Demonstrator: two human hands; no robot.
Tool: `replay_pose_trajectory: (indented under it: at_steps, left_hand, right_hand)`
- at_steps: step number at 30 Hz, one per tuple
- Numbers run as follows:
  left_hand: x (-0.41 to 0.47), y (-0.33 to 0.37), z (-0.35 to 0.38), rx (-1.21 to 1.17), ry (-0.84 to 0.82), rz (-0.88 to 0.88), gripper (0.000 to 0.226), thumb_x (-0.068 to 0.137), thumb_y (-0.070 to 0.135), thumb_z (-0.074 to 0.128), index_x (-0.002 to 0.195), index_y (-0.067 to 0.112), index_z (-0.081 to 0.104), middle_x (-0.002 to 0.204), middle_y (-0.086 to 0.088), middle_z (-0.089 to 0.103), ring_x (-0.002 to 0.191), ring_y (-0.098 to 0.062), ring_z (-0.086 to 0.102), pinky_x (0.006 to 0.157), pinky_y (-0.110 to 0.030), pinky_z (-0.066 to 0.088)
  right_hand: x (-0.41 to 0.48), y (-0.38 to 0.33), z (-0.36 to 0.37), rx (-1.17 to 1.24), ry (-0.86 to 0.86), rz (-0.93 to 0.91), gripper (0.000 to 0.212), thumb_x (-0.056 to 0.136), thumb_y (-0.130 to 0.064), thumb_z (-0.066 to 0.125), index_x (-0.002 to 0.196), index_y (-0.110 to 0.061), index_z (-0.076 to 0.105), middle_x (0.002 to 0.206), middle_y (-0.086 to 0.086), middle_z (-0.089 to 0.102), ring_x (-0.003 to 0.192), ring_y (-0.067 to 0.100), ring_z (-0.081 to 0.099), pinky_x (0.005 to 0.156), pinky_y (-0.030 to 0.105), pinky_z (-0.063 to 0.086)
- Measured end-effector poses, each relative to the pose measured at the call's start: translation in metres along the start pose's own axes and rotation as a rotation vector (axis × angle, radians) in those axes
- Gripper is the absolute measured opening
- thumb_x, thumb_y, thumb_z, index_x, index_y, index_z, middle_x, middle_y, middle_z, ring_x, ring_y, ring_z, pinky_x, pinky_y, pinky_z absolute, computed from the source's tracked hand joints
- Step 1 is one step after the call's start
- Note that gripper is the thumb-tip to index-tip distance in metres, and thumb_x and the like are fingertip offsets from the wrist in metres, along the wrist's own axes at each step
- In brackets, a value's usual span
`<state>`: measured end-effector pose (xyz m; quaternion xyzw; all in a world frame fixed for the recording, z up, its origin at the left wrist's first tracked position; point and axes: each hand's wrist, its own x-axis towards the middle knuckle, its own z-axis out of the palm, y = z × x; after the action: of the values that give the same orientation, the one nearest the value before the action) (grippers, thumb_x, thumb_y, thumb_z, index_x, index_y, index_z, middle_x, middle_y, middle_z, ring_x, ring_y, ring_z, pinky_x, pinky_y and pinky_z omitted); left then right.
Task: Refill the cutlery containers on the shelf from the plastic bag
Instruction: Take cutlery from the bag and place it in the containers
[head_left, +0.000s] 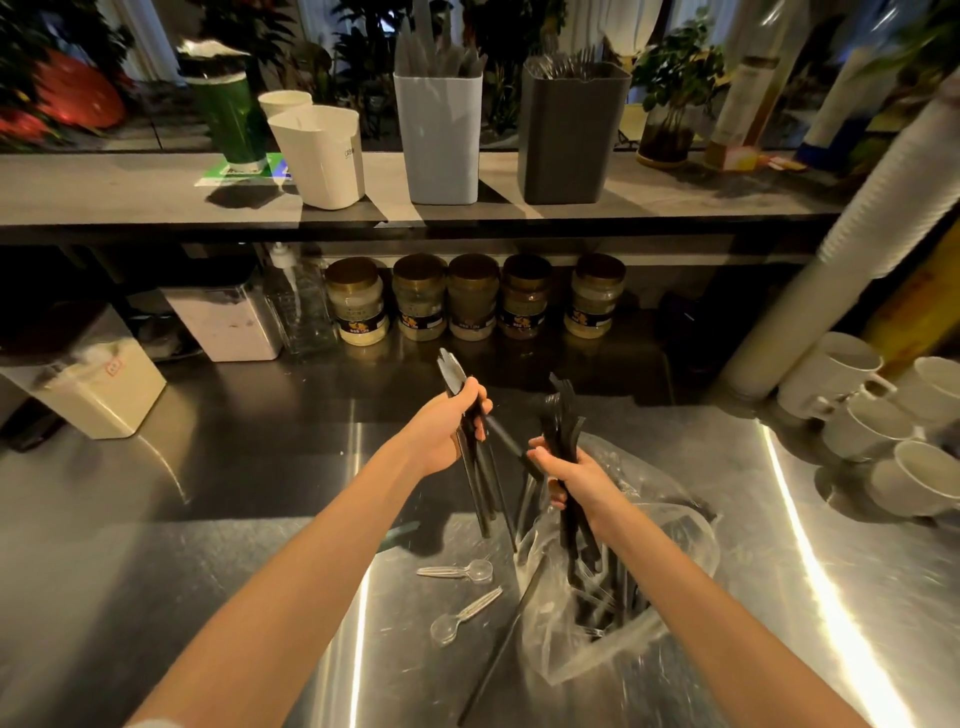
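Working at a steel desk (234, 467), over the clear bag (660, 629) of cutlery (602, 587) nearest. Gripping a black bundle (480, 483) in the left hand (441, 431) and forks (558, 415) in the right hand (576, 475), both mid-handle. Likely dealing with light, stiff, slippery plastic, so squeezing firmly. Aiming for the containers (439, 135) on the shelf (130, 192) beyond.

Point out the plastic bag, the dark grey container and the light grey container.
plastic bag (556, 642): head view, lower left wall.
dark grey container (571, 137): head view, front face.
light grey container (439, 140): head view, front face.
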<state>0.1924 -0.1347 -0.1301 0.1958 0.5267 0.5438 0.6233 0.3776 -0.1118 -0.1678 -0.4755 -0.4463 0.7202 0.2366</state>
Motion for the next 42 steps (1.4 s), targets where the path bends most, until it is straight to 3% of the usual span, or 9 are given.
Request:
replay_pose_trajectory:
  at_steps: [4, 11, 16, 21, 26, 29, 32, 36, 42]
  left_hand:
    - [0.000, -0.006, 0.002, -0.030, -0.056, -0.015, 0.028, 0.102, 0.029, 0.037, 0.080, 0.015, 0.050, 0.068, 0.003, 0.050, 0.061, -0.010, 0.042, 0.066, -0.025, 0.039]
    - [0.005, -0.014, 0.008, -0.052, 0.108, 0.040, 0.027, 0.101, 0.027, 0.039, 0.082, 0.011, 0.050, 0.076, -0.002, 0.053, 0.084, -0.019, 0.061, 0.085, -0.035, 0.049]
    - [0.005, -0.025, 0.018, 0.038, 0.258, 0.157, 0.030, 0.102, 0.028, 0.038, 0.079, 0.010, 0.047, 0.070, -0.003, 0.048, 0.068, -0.014, 0.059, 0.068, -0.027, 0.049]
    - [0.005, -0.036, 0.021, 0.010, 0.305, 0.159, 0.022, 0.099, 0.033, 0.044, 0.101, 0.011, 0.050, 0.078, 0.000, 0.050, 0.074, -0.011, 0.053, 0.072, -0.024, 0.045]
    - [0.005, -0.033, 0.019, -0.104, 0.214, 0.151, 0.006, 0.099, 0.016, 0.046, 0.094, 0.013, 0.048, 0.085, -0.002, 0.050, 0.082, -0.013, 0.058, 0.078, -0.031, 0.050]
    - [0.002, -0.029, 0.016, -0.214, 0.212, 0.141, 0.008, 0.101, 0.019, 0.041, 0.107, 0.013, 0.040, 0.083, -0.004, 0.047, 0.079, -0.022, 0.063, 0.072, -0.042, 0.056]
    - [-0.003, -0.032, 0.012, -0.047, 0.267, 0.127, 0.016, 0.102, 0.026, 0.040, 0.114, 0.017, 0.038, 0.082, -0.006, 0.052, 0.055, -0.017, 0.056, 0.054, -0.032, 0.055]
    - [-0.008, -0.057, 0.004, 0.445, 0.148, 0.097, 0.011, 0.097, 0.026, 0.048, 0.089, 0.018, 0.044, 0.066, -0.001, 0.040, 0.042, -0.009, 0.031, 0.039, -0.023, 0.030]
    - [-0.034, -0.108, -0.006, 0.916, -0.153, -0.138, 0.027, 0.082, 0.021, 0.072, 0.081, 0.018, 0.045, 0.066, 0.004, 0.042, 0.049, -0.008, 0.037, 0.042, -0.021, 0.033]
  right_hand:
    - [-0.009, -0.002, 0.008, -0.045, 0.005, 0.030, 0.023, 0.093, -0.025, 0.057, 0.113, -0.015, 0.062, 0.062, -0.003, 0.048, 0.047, 0.005, 0.037, 0.042, 0.015, 0.033]
    - [-0.020, 0.002, 0.017, -0.243, -0.212, 0.117, 0.028, 0.092, -0.038, 0.057, 0.073, -0.017, 0.055, 0.047, -0.006, 0.042, 0.042, 0.007, 0.036, 0.046, 0.017, 0.031]
    - [-0.019, 0.011, 0.027, -0.299, -0.212, 0.094, 0.025, 0.086, -0.029, 0.067, 0.097, -0.007, 0.061, 0.051, -0.006, 0.046, 0.042, 0.005, 0.037, 0.044, 0.016, 0.034]
    - [-0.019, 0.012, 0.028, -0.365, -0.178, 0.057, 0.016, 0.084, -0.022, 0.069, 0.082, -0.013, 0.056, 0.054, -0.003, 0.049, 0.041, 0.005, 0.038, 0.043, 0.015, 0.034]
    - [-0.016, 0.017, 0.026, -0.106, -0.128, 0.051, 0.012, 0.091, -0.015, 0.060, 0.097, -0.006, 0.063, 0.045, -0.006, 0.051, 0.035, 0.004, 0.034, 0.036, 0.015, 0.029]
    - [-0.009, 0.024, 0.017, 0.089, -0.028, 0.063, 0.016, 0.092, -0.010, 0.056, 0.106, -0.006, 0.063, 0.062, 0.000, 0.063, 0.035, 0.004, 0.034, 0.035, 0.016, 0.030]
    - [-0.004, 0.033, 0.007, 0.136, 0.059, 0.115, 0.007, 0.092, -0.010, 0.056, 0.098, -0.007, 0.061, 0.096, 0.011, 0.069, 0.035, 0.005, 0.034, 0.034, 0.016, 0.031]
    - [-0.004, 0.041, 0.001, 0.204, 0.104, 0.141, 0.003, 0.091, -0.010, 0.058, 0.093, -0.008, 0.057, 0.083, 0.009, 0.064, 0.033, 0.004, 0.034, 0.032, 0.016, 0.032]
    - [-0.008, 0.045, -0.015, 0.289, 0.196, 0.079, 0.006, 0.093, -0.008, 0.054, 0.088, -0.011, 0.057, 0.074, 0.007, 0.057, 0.031, 0.003, 0.034, 0.031, 0.016, 0.029]
